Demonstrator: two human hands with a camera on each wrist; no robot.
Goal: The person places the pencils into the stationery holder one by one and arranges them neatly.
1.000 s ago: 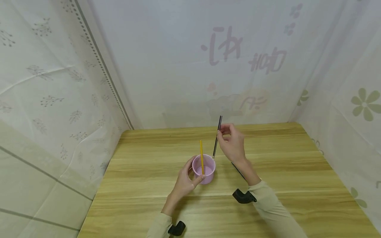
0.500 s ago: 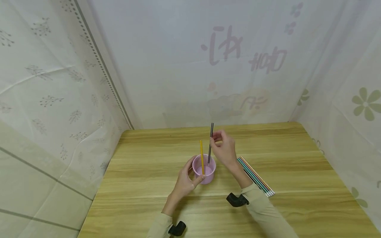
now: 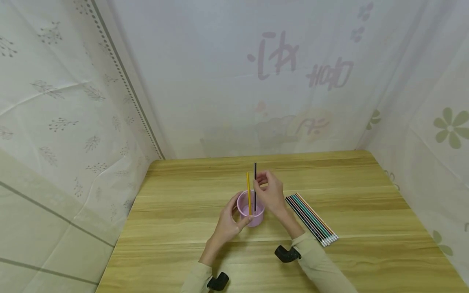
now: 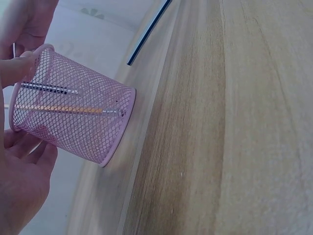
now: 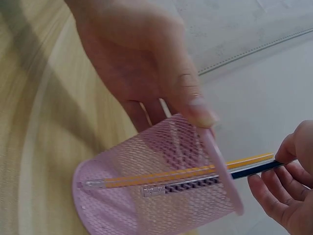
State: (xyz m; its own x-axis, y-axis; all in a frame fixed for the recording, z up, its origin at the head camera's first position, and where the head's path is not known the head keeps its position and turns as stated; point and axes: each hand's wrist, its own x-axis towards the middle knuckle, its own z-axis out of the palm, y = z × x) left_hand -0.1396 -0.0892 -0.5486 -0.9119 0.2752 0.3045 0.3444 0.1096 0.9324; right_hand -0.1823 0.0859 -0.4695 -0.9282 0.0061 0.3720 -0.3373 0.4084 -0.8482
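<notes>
A pink mesh pencil cup (image 3: 257, 219) stands on the wooden table, and my left hand (image 3: 227, 221) grips it round the side, thumb at the near rim. Inside it leans a yellow pencil (image 3: 248, 187), eraser end at the bottom. My right hand (image 3: 271, 191) pinches a black pencil (image 3: 255, 173) by its upper part, held nearly upright. In the right wrist view the black pencil's eraser end (image 5: 154, 190) is within the cup, above the bottom, beside the yellow pencil (image 5: 146, 179). The left wrist view shows the black pencil (image 4: 46, 88) through the mesh.
To the right of the cup, a row of several pencils (image 3: 311, 219) in black, green and orange lies slanted on the table (image 3: 176, 244), eraser ends toward me. Patterned cloth (image 3: 234, 101) hangs behind the table and at both sides.
My right hand has moved left and down, bringing the black pencil from beside the cup's rim into the cup. The pencil row, earlier mostly hidden by the right arm, now shows. The left hand has stayed put.
</notes>
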